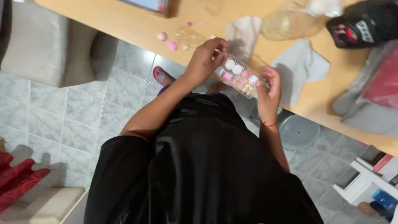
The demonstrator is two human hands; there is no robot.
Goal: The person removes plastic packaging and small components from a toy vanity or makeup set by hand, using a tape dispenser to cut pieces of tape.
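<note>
A small clear plastic case (237,74) with white and pink pieces inside is held between both my hands, just off the edge of the wooden table (137,25). My left hand (205,58) grips its upper left end, fingers curled over it. My right hand (268,85) holds the lower right end. Loose pink pieces (168,41) lie on the table just left of my left hand.
Grey cloths (300,66) and a clear plastic bag (288,20) lie on the table beyond the case. A black pouch (365,23) and a red-and-grey bundle (373,91) sit at the right. A grey upholstered seat (45,41) stands at left, and a white shelf (369,182) at lower right.
</note>
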